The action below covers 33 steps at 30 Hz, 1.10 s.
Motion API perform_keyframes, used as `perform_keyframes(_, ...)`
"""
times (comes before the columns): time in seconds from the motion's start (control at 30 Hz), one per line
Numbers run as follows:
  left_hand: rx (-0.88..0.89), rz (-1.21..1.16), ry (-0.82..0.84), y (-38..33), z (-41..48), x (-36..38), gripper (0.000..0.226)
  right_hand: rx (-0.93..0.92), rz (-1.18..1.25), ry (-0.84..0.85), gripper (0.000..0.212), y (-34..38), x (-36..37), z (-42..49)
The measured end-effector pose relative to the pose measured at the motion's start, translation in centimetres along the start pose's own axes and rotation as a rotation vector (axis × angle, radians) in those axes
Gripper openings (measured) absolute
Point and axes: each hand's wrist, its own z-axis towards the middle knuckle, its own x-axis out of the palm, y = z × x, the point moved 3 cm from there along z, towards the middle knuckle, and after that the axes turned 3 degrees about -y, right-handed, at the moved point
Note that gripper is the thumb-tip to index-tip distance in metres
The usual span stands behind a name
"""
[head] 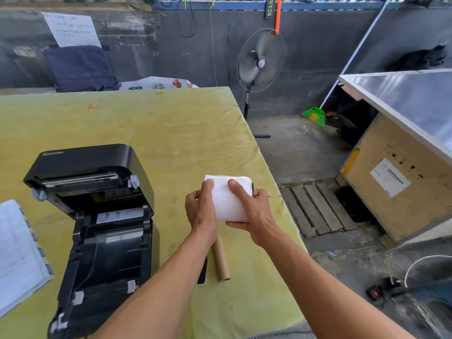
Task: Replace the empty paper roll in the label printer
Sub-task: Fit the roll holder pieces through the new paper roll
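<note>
both hands grip the white paper roll (228,199) above the yellow table (171,123): left hand (201,207) fingers clamped on its left end, right hand (253,211) wrapped around its right side. just below the wrists lies the empty cardboard core (221,260) (bare brown tube). left of the fingers, the black label printer (97,216) stands lid-open, marked "xprinter". a notebook (19,255) lies farther left.

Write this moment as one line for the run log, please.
phase: new roll in hand | both hands hold white paper roll | printer lid open | empty core on table
</note>
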Motion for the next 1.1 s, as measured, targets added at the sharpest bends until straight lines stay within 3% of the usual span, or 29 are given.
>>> perform_keyframes(0.13,-0.036,-0.043,-0.034,-0.2,1.4,0.4,0.059,-0.044,0.024,0.116,0.073,0.3,0.2,1.3)
perform_keyframes(0.33,-0.03,-0.034,-0.002,-1.1,2.8,0.7,0.062,-0.058,0.037,0.018,0.067,1.1,1.9,2.7)
perform_keyframes(0.47,-0.038,0.021,0.082,-3.0,3.5,0.0,0.047,-0.086,0.028,0.024,0.062,1.9,2.3,3.0)
perform_keyframes(0.63,-0.113,0.016,0.173,-4.0,4.0,-1.8,0.056,-0.131,0.012,0.054,0.059,2.4,2.5,2.5)
perform_keyframes(0.73,-0.094,0.063,0.105,-3.7,4.4,-2.7,0.049,-0.131,0.027,0.06,0.059,2.6,2.4,1.7)
perform_keyframes(0.83,0.014,0.483,-0.042,-1.9,5.2,-4.6,0.014,-0.124,0.033,0.04,0.06,2.2,2.0,1.0)
perform_keyframes(0.87,0.009,0.665,-0.054,-0.7,5.0,-5.4,0.013,-0.12,0.034,0.028,0.06,2.0,1.7,0.7)
perform_keyframes(0.93,-0.015,0.904,0.007,2.2,4.1,-6.7,0.03,-0.11,0.046,0.001,0.06,1.4,1.1,0.2)
perform_keyframes(1.1,0.126,1.214,0.24,6.7,1.5,-8.4,0.06,-0.096,0.052,-0.063,0.062,0.1,-0.8,-1.1)
